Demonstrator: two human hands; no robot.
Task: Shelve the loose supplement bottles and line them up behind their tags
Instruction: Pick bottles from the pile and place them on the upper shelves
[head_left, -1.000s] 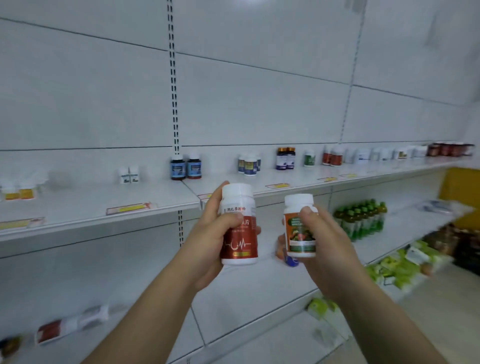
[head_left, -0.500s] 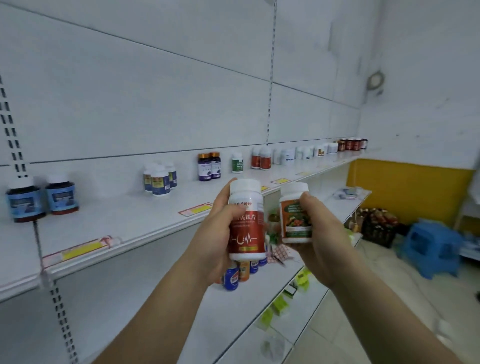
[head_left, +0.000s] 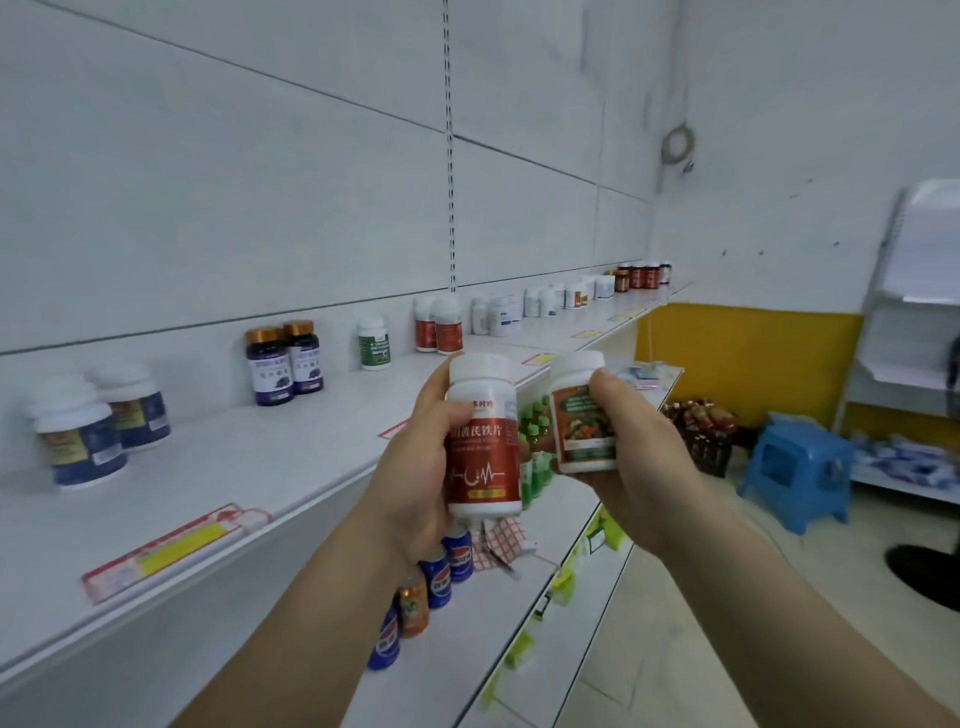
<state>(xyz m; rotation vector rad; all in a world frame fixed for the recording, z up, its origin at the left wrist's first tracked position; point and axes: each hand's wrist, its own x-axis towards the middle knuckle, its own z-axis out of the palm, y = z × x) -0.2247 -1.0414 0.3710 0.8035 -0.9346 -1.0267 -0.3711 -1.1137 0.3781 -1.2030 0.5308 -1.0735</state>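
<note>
The red-label bottle (head_left: 484, 441) is sitting upright in the left grip (head_left: 415, 467), raised in front of the upper shelf (head_left: 249, 467) and not resting on it. The left grip is wrapping around the bottle's body, with the thumb lying across the label front and the fingers curling behind. Just beside it, and apart from it, the orange-label bottle (head_left: 583, 421) is being held in the right grip (head_left: 644, 462). This bottle is tilting slightly, its white cap leaning toward the first bottle. The right thumb is pressing across the upper label while the fingers are closing behind.

On the upper shelf, a pair of similar red-label bottles (head_left: 440, 328) is standing against the back panel. A green-label bottle (head_left: 374, 344) and two purple bottles (head_left: 285, 361) are standing to its left, with blue-label bottles (head_left: 98, 426) further left. Price tags (head_left: 171, 551) are lying along the shelf's front edge. Below the grips, drink cans (head_left: 439, 569) are standing on a lower shelf. A blue stool (head_left: 795, 467) is standing on the floor at the right
</note>
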